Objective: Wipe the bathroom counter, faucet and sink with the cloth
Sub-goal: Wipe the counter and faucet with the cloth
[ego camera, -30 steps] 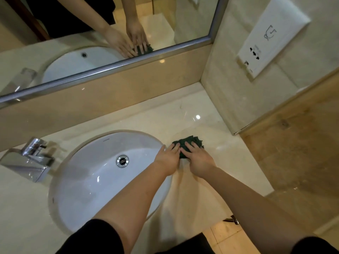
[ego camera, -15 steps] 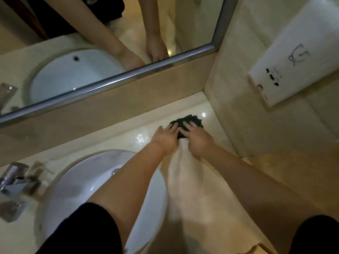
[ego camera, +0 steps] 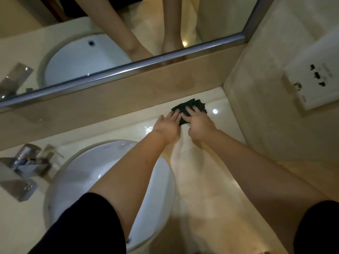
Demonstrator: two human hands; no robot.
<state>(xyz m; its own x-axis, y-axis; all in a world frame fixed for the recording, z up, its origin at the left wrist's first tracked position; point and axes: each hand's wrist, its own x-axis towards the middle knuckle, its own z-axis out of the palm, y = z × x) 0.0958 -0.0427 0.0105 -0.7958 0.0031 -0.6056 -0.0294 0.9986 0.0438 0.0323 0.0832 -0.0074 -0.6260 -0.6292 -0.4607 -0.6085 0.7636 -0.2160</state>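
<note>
1. Pressing on the dark green cloth (ego camera: 191, 105), both hands lie side by side near the back of the counter (ego camera: 205, 180), at about 1 o'clock from the middle of the view.
2. The left hand (ego camera: 166, 125) is flat with its fingers straight and close together. Its fingertips touch the cloth's 8 o'clock edge, and its palm is over bare counter.
3. The right hand (ego camera: 199, 123) is flat too, with its fingers stretched out over the near half of the cloth. No finger curls round the cloth.
4. The cloth is bunched on the counter, just beside the beige backsplash (ego camera: 128, 99) at its 12 o'clock and near the side wall at its 3 o'clock.
5. A bright glint of light sits on the counter just at the cloth's 3 o'clock.
6. The white oval sink (ego camera: 88, 171) is set into the counter at 7 o'clock, and the left forearm crosses above it.
7. The chrome faucet (ego camera: 22, 167), somewhat blurred, stands at 9 o'clock beside the sink's rim.
8. The metal-framed mirror (ego camera: 73, 43), from 10 to 12 o'clock, reflects the sink and both forearms.
9. A white socket plate (ego camera: 315, 83) is fixed to the side wall at 2 o'clock.
</note>
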